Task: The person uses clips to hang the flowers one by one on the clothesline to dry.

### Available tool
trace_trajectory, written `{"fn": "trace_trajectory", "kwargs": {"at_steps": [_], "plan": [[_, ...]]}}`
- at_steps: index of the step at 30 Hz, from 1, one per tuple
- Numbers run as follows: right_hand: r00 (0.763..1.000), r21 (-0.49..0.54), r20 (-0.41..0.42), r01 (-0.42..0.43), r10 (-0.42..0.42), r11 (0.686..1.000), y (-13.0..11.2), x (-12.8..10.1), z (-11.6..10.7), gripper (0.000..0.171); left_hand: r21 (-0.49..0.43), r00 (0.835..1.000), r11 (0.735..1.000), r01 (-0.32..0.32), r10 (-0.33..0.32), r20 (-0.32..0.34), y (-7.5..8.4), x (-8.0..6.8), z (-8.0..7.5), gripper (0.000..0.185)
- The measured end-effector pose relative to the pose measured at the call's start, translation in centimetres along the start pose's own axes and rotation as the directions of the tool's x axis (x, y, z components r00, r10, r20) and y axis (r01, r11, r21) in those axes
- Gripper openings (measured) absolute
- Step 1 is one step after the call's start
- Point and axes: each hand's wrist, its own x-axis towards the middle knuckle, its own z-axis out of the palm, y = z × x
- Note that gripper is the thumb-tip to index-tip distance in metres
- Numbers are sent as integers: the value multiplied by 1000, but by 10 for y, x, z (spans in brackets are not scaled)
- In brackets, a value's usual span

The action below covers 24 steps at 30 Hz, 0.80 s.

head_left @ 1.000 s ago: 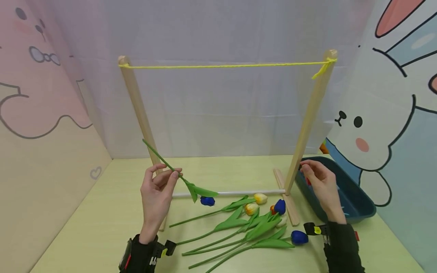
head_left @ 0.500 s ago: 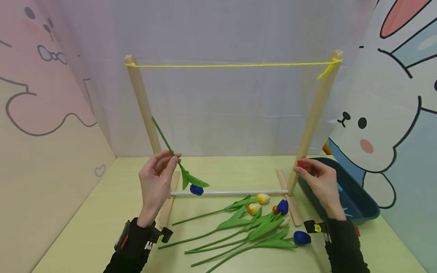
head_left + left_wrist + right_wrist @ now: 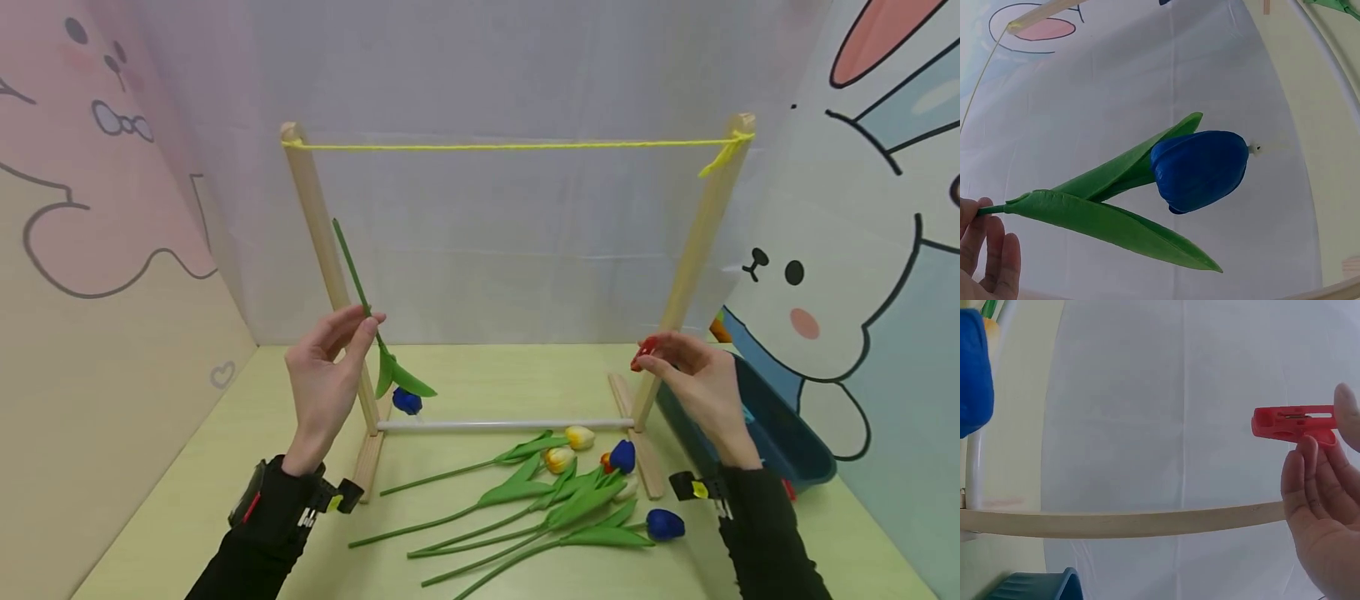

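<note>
My left hand (image 3: 328, 367) pinches the green stem of a blue tulip (image 3: 406, 401) that hangs head down beside the left post of a wooden frame (image 3: 313, 217). In the left wrist view the blue tulip's head (image 3: 1199, 169) and leaves fill the frame, with my fingertips (image 3: 988, 244) at the lower left. My right hand (image 3: 690, 379) pinches a red clothespin (image 3: 643, 352) near the frame's right post. The right wrist view shows the red clothespin (image 3: 1292, 422) held between my fingers (image 3: 1319, 481). A yellow string (image 3: 517, 145) runs between the post tops.
Several artificial tulips (image 3: 555, 492), blue, yellow and orange, lie on the green table (image 3: 187, 500) in front of the frame. A dark teal bin (image 3: 780, 442) stands at the right. Cartoon-printed walls close in left, back and right.
My left hand has lifted the blue tulip up and leftward, its stem now steeper. My right hand has raised the red clothespin out from the bin toward the right post.
</note>
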Motion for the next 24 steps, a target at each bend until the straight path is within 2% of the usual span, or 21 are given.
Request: {"fn": "trace_trajectory", "kwargs": {"at_steps": [2, 3, 5, 6, 8, 9, 10, 11, 12, 14, 17, 18, 20, 21, 24], "plan": [[1000, -7, 7, 7, -7, 1000, 32, 2, -4, 34, 1, 1000, 1000, 6, -6, -2, -2, 4, -1, 24], [1000, 7, 22, 7, -7, 1000, 37, 3, -7, 35, 1, 1000, 1000, 10, -10, -2, -2, 6, -1, 24], [999, -43, 30, -15, 17, 999, 61, 6, -9, 39, -1, 1000, 1000, 15, -15, 0, -3, 10, -1, 25], [999, -89, 33, -4, 7, 996, 75, 7, -10, 40, 0, 1000, 1000, 17, -17, 1, -3, 13, -1, 25], [998, -85, 57, 14, -10, 996, 90, 11, -10, 42, -5, 1000, 1000, 19, -19, 3, -1, 17, -1, 24], [997, -89, 76, 42, -35, 995, 94, 14, -9, 43, -9, 1000, 1000, 19, -19, 4, 0, 20, 0, 24], [994, -114, 82, 76, -67, 991, 108, 16, -8, 45, -11, 1000, 1000, 18, -18, 4, 1, 22, 0, 24], [991, -56, 105, 90, -84, 994, 87, 17, -4, 43, -11, 1000, 1000, 17, -17, 4, 2, 24, 0, 24], [989, -24, 116, 93, -89, 995, 74, 20, 0, 43, -11, 1000, 1000, 21, -21, 4, 3, 27, 1, 24], [975, 58, 154, 151, -159, 987, 53, 28, 6, 41, -11, 999, 999, 32, -32, 5, 4, 32, 1, 25], [975, 70, 160, 143, -153, 987, -23, 37, 23, 35, -8, 998, 998, 57, -57, 9, 5, 38, 2, 26], [976, 20, 156, 151, -153, 988, -23, 42, 26, 37, -11, 998, 998, 64, -64, 11, 5, 40, 1, 26], [970, 30, 157, 186, -188, 982, -2, 53, 30, 39, -14, 997, 997, 71, -71, 13, 5, 44, 1, 26], [968, 12, 151, 200, -199, 980, -5, 58, 33, 40, -15, 997, 997, 73, -72, 13, 5, 45, 1, 26], [947, 54, 154, 276, -281, 960, -10, 72, 41, 39, -13, 998, 998, 66, -66, 12, 5, 50, 1, 26]]}}
